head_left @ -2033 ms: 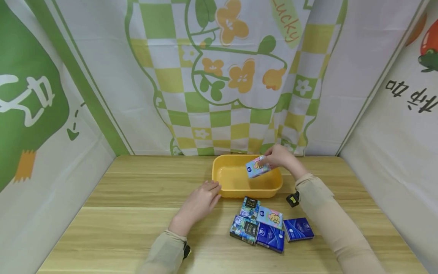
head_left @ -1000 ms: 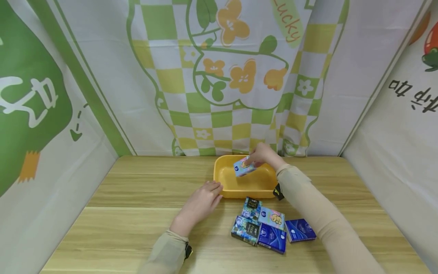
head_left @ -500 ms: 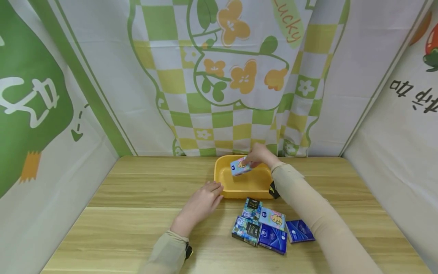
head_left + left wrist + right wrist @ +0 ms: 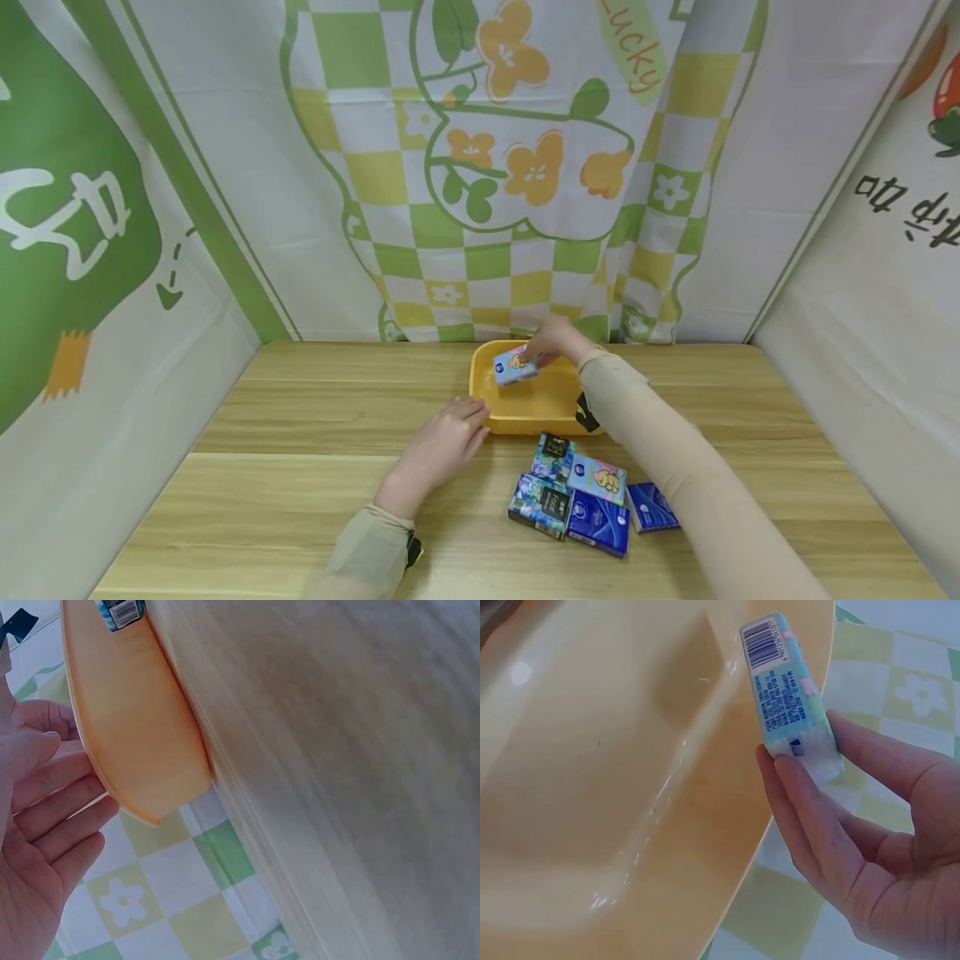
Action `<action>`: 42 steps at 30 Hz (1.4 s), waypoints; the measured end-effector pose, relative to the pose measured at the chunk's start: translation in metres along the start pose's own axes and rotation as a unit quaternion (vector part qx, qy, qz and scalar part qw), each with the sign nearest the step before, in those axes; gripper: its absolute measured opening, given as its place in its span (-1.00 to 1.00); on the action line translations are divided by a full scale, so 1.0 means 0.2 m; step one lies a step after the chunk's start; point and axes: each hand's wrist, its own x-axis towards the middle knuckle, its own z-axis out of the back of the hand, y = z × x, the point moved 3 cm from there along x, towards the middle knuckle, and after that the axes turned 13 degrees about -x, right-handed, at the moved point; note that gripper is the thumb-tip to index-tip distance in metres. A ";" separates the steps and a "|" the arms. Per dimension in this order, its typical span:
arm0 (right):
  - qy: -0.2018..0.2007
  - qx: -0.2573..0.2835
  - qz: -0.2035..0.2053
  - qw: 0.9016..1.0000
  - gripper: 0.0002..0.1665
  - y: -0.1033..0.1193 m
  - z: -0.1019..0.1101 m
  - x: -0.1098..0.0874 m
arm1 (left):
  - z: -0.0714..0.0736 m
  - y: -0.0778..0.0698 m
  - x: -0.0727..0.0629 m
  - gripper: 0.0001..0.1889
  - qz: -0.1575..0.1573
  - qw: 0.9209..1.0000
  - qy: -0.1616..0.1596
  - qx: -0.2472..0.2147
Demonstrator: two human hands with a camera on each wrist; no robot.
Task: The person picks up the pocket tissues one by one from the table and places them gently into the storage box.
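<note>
Head: yellow tray point(image 4: 532, 426) on wooden table point(image 4: 300, 483), checkered cloth point(image 4: 517, 183) behind.

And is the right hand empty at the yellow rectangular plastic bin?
No, in the right wrist view the right hand pinches a light-blue, box-shaped packet between its thumb and fingers.

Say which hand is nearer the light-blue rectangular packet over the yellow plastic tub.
Right. The right hand pinches the packet; the left hand is apart, touching the near left corner of the tub.
</note>
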 end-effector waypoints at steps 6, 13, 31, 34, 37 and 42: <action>-0.003 -0.013 -0.023 1.000 -0.52 0.02 -0.02 0.05 | 0.00 0.00 0.00 -0.68 -0.001 1.000 0.001 0.004; -0.012 0.000 -0.037 0.999 -0.43 0.04 -0.05 0.07 | 0.00 0.00 0.00 -0.68 -0.005 1.000 -0.001 0.004; 0.004 0.033 -0.072 0.997 -0.48 0.02 -0.11 0.16 | 0.00 0.00 0.00 -0.66 0.005 1.000 0.007 -0.005; 0.003 0.038 -0.065 0.997 -0.42 0.03 -0.10 0.14 | 0.00 0.00 0.00 -0.66 0.003 1.000 0.006 -0.005; 0.004 0.038 -0.061 0.997 -0.38 0.03 -0.10 0.12 | 0.00 0.00 0.00 -0.66 0.000 1.000 0.005 -0.009; 0.007 0.023 -0.069 0.997 -0.51 0.04 -0.11 0.12 | 0.00 0.00 0.00 -0.66 -0.002 1.000 0.005 -0.011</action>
